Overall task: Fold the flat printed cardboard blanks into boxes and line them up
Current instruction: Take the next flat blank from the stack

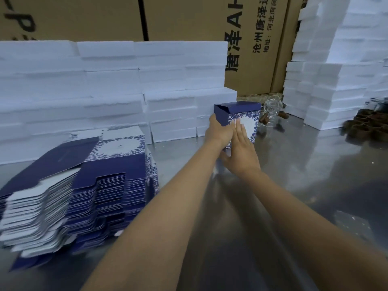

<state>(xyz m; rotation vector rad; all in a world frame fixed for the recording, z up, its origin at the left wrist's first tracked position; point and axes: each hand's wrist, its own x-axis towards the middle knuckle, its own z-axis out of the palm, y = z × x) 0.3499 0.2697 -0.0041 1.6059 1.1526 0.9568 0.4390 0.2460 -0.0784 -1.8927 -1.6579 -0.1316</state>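
Observation:
A folded blue-and-white floral box [247, 120] stands upright on the shiny table, close to the white foam blocks, with its dark blue lid flap raised. My left hand [218, 133] grips its left side, fingers curled round the front edge. Against the box's front face my right hand [241, 152] lies flat with straight fingers. A tall stack of flat printed cardboard blanks [88, 185] lies at the left of the table, slightly fanned out.
White foam blocks [105, 91] form a wall behind the stack, and more rise at the right [336, 80]. Brown shipping cartons [241, 38] stand behind. Clear glass items with corks [273, 114] lie beside the box. Dark brown trays [369, 124] sit at far right.

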